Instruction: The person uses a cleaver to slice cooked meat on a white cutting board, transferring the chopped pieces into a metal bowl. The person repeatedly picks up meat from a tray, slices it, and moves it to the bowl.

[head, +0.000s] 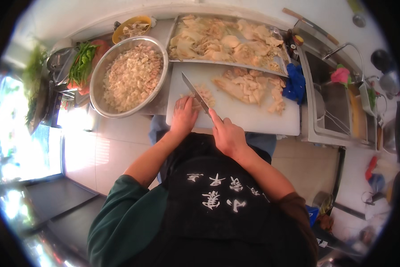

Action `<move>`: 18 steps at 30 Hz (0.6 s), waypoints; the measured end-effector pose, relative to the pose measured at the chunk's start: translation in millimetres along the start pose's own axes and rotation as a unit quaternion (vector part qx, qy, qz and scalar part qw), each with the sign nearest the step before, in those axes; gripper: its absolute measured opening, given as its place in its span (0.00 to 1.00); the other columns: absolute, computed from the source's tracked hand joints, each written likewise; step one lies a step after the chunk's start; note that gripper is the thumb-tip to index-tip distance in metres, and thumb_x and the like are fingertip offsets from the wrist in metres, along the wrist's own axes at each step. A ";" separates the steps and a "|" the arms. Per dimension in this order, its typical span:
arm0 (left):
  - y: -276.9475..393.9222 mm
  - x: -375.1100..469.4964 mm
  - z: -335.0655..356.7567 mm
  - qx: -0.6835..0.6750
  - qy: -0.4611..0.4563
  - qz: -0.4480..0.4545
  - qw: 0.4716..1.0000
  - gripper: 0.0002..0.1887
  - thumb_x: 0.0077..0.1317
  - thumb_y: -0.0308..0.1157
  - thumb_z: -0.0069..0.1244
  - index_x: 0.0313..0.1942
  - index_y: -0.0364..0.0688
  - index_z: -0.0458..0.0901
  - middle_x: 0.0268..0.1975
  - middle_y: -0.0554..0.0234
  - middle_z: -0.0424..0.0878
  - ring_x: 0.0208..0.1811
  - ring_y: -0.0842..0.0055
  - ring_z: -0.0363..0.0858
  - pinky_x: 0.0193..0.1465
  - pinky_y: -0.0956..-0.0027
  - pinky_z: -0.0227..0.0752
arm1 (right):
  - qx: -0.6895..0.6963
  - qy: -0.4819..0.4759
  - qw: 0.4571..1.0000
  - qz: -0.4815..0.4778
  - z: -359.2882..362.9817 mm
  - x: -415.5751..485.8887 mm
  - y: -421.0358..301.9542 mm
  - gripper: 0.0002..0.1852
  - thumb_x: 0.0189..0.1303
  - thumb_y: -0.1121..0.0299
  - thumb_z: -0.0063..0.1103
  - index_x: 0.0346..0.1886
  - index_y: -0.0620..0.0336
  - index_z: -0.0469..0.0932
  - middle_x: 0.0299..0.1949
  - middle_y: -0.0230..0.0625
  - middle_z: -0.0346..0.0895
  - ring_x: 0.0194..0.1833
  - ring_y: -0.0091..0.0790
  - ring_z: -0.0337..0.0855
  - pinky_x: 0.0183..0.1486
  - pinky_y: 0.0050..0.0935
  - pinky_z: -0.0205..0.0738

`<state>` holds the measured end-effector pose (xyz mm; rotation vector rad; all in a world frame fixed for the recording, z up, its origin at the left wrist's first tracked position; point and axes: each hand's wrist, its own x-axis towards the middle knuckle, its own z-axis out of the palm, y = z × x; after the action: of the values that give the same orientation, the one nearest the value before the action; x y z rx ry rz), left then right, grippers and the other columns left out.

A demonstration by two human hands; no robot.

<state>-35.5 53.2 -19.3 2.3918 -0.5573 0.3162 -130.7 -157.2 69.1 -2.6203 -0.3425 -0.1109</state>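
My right hand (229,136) grips the handle of a long kitchen knife (196,93), its blade slanting away to the upper left over a white cutting board (220,116). Beside the blade, my left hand (184,113) rests on small pieces of pale, pinkish meat (205,95); its fingertips are partly hidden, and I cannot tell how firmly they press. More pale pieces, perhaps cooked meat or skin (250,88), lie in a pile on the board's right half. Left of the board stands a large steel bowl (94,90) heaped with diced pale meat (133,80).
Behind the board is a metal tray (226,63) of pale, sheet-like pieces. A yellow bowl (117,35) and green leafy vegetables (83,63) sit at the left. A blue cloth (294,83) lies at the board's right edge, next to a steel sink (335,100) with a faucet (343,48).
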 end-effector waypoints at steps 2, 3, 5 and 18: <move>-4.9 -2.1 -1.0 -0.003 0.011 0.007 1.000 0.31 0.67 0.28 0.65 0.69 0.31 0.75 0.70 0.39 0.76 0.72 0.40 0.72 0.75 0.45 0.71 | -0.005 0.004 1.000 -0.007 2.3 0.6 -2.3 0.37 0.73 0.67 0.61 0.85 0.45 0.67 0.35 0.51 0.80 0.28 0.60 0.82 0.32 0.57 0.78; -6.5 -1.7 -0.3 -0.006 0.019 0.011 1.000 0.30 0.67 0.28 0.64 0.68 0.32 0.76 0.69 0.40 0.77 0.70 0.41 0.73 0.74 0.45 0.71 | -0.010 -0.004 1.000 -0.010 5.4 3.6 0.4 0.37 0.73 0.67 0.62 0.85 0.45 0.67 0.35 0.50 0.79 0.28 0.60 0.82 0.32 0.56 0.78; -7.4 -3.8 1.8 -0.010 0.027 0.016 0.999 0.28 0.67 0.28 0.64 0.66 0.32 0.77 0.67 0.42 0.78 0.69 0.42 0.74 0.72 0.45 0.73 | -0.010 -0.004 1.000 -0.015 7.1 1.9 2.7 0.37 0.72 0.68 0.62 0.85 0.45 0.67 0.35 0.50 0.79 0.28 0.60 0.82 0.31 0.56 0.77; -11.3 -4.1 -11.6 0.010 0.055 0.020 0.998 0.17 0.65 0.25 0.63 0.53 0.35 0.81 0.55 0.44 0.82 0.59 0.42 0.77 0.63 0.44 0.75 | 0.010 0.003 0.998 -0.060 9.0 5.6 -1.1 0.37 0.72 0.66 0.63 0.85 0.42 0.68 0.34 0.49 0.79 0.27 0.58 0.81 0.31 0.55 0.78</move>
<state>-34.8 69.8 -18.1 2.3682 -0.5534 0.4692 -125.4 -150.7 62.4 -2.5791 -0.4957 -0.1554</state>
